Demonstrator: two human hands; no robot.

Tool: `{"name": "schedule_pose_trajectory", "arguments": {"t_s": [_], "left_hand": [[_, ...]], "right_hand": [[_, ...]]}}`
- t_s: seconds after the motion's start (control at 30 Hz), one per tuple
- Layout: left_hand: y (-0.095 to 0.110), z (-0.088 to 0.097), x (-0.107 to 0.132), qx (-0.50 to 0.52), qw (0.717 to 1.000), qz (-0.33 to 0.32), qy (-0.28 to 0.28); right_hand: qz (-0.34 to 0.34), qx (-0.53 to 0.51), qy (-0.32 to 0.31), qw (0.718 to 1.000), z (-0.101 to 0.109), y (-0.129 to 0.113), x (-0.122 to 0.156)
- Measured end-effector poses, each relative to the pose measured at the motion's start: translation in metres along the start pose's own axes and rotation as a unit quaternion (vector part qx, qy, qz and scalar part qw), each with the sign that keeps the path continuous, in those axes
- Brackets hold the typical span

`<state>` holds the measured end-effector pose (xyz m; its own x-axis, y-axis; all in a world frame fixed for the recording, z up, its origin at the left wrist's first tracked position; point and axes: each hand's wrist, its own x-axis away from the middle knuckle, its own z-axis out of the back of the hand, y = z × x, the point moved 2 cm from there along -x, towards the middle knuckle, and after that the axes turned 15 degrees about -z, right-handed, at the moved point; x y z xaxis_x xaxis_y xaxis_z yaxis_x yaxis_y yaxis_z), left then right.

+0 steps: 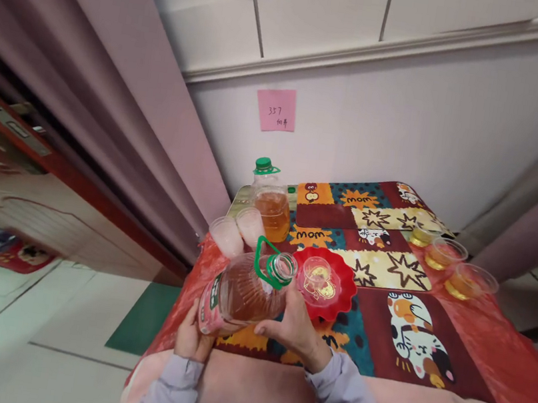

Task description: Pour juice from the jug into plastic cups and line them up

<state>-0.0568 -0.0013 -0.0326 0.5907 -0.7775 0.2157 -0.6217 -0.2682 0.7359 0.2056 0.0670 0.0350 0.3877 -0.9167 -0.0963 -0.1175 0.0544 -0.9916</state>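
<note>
I hold a large clear plastic jug (242, 292) of amber liquid tilted on its side, its open mouth with a green ring handle pointing right. My left hand (190, 338) grips its base. My right hand (293, 330) wraps the underside near the neck. Just beyond the mouth a small clear cup (317, 273) stands on a red scalloped plate (344, 287).
A second jug (271, 205) with a green cap stands at the back left, with two upturned clear cups (237, 230) beside it. Three cups of amber liquid (446, 253) sit at the right. A patterned cloth (411, 330) covers the table (524, 388). A pink note (276, 109) is on the wall.
</note>
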Motion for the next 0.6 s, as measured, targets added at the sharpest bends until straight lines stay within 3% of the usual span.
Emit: {"name": "schedule_pose_trajectory", "arguments": {"t_s": [0.3,0.6], "left_hand": [[-0.003,-0.022,0.012,-0.058,0.998,0.015,-0.031],[0.027,-0.03,0.028,-0.111,0.991,-0.026,-0.068]], "right_hand": [[-0.019,-0.079,0.027,0.996,-0.003,0.005,0.002],[-0.054,-0.199,-0.024,0.978,-0.011,0.005,0.009]]}}
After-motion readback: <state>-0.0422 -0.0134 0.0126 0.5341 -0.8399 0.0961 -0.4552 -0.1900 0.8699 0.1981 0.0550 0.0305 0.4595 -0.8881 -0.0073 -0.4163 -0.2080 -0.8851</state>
